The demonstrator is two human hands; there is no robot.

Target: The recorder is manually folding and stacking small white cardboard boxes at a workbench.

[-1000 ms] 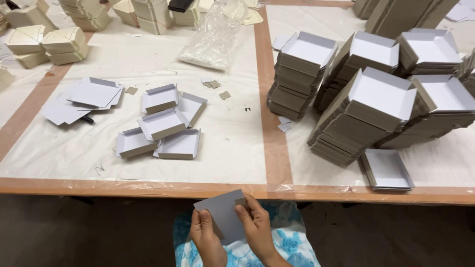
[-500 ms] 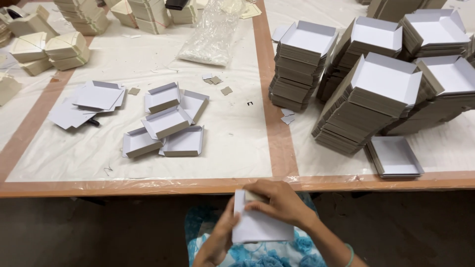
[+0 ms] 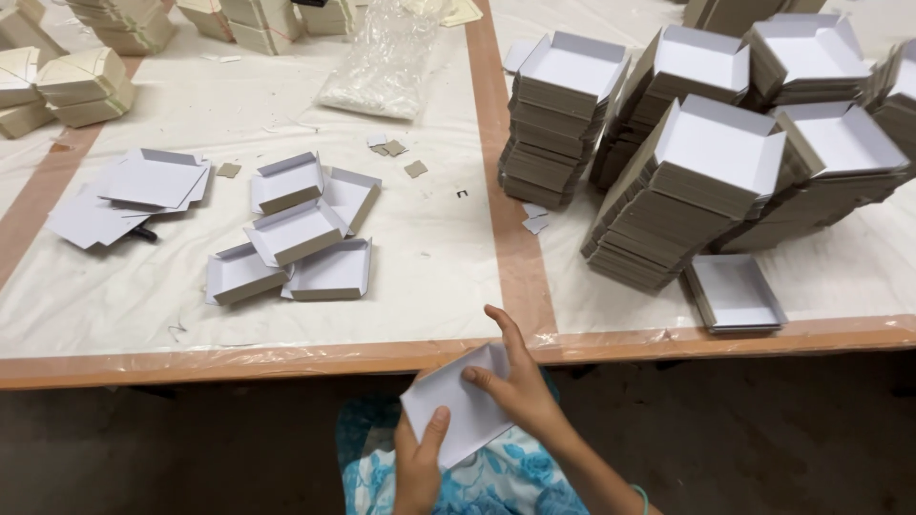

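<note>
top stacks cut by edge

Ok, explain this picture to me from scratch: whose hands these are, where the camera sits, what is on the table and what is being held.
The camera is worn on a person's head and looks down, so both hands are that person's own. The left hand and the right hand hold a white card piece with folded-up edges over the lap, below the table edge. On the table lie a few loose shallow trays, flat white sheets, tall stacks of nested trays, a clear plastic bag and small card scraps.
</note>
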